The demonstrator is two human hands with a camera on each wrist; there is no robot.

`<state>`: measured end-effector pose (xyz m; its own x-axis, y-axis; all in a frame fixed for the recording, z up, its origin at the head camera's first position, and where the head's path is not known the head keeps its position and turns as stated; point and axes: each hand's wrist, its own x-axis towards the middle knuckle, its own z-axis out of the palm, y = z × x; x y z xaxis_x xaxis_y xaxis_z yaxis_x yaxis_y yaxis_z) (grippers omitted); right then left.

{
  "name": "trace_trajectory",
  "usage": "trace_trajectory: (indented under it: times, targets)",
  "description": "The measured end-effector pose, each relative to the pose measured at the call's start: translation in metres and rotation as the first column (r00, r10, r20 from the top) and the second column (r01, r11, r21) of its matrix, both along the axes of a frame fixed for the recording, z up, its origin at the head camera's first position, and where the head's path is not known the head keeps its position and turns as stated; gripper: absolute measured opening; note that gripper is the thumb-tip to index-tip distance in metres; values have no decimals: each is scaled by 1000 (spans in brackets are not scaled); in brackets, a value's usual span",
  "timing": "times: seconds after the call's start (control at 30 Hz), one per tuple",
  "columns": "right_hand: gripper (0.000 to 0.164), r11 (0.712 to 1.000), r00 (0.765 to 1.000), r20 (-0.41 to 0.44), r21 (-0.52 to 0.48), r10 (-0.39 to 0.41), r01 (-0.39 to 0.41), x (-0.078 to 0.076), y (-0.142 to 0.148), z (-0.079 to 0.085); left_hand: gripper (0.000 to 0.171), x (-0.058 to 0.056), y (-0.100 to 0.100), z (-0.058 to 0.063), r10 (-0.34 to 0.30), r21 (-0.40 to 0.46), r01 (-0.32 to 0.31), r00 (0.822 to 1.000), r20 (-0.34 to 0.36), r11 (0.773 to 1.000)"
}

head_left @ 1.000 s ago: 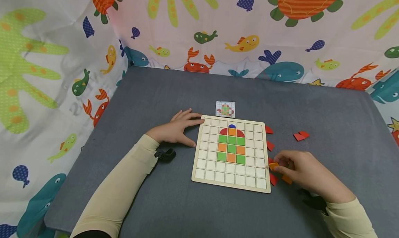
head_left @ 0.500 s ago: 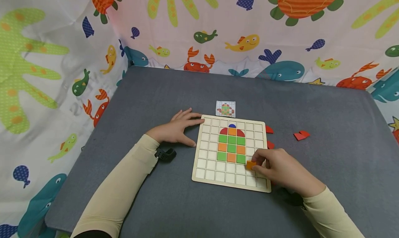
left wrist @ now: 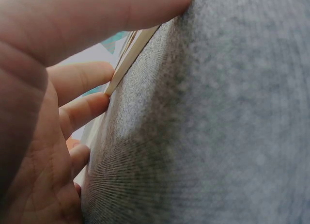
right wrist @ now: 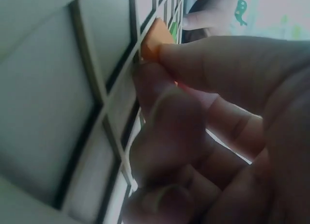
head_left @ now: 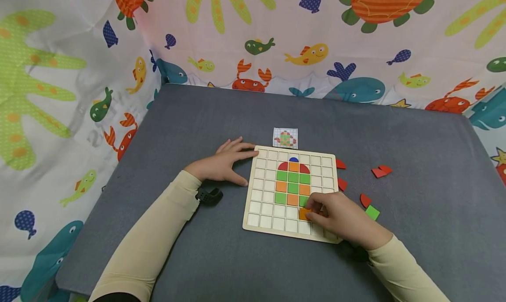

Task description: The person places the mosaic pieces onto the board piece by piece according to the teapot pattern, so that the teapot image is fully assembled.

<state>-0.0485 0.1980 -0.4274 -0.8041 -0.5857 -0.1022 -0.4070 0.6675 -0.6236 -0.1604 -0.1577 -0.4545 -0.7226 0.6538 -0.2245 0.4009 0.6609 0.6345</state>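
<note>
Pinching plain orange square tile point(head_left: 304, 214): right hand point(head_left: 341, 216), tile protruding leftward from grip; left hand point(head_left: 221, 165) spread, touching gridded wooden board point(head_left: 267, 208).

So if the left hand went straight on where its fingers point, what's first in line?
The wooden board, at its left edge. The left hand seems to touch it with its fingertips; exact contact is hard to judge.

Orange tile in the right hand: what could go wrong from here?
The orange tile might settle askew on the board, since the right hand pinches it by one side. That hand could also bump the placed green tile just beyond. Pulling back, it might nudge the loose green tile close by.
</note>
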Motion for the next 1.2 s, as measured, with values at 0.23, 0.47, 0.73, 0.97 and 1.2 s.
trace_trajectory:
  times: [0.23, 0.47, 0.73, 0.97, 1.2]
  targets:
    - [7, 1000, 999, 32, 2, -25, 25, 0, -1, -2, 96, 0, 0, 0, 6, -1, -6, 1000, 5, 1000]
    - [11, 999, 999, 23, -12, -43, 43, 1, 0, -2, 97, 1, 0, 0, 9, -3, -9, 1000, 6, 1000]
    - [13, 998, 998, 13, -13, -58, 58, 0, 16, 6, 97, 1, 0, 2, 4, -4, -4, 1000, 4, 1000]
    - [7, 989, 990, -10, 45, -142, 142, -4, 44, 14, 96, 0, 0, 1, 4, -1, -4, 1000, 2, 1000]
    - [13, 967, 975, -18, 122, -221, 221, -1, 77, 15, 96, 0, 0, 2, 5, 4, -5, 1000, 3, 1000]
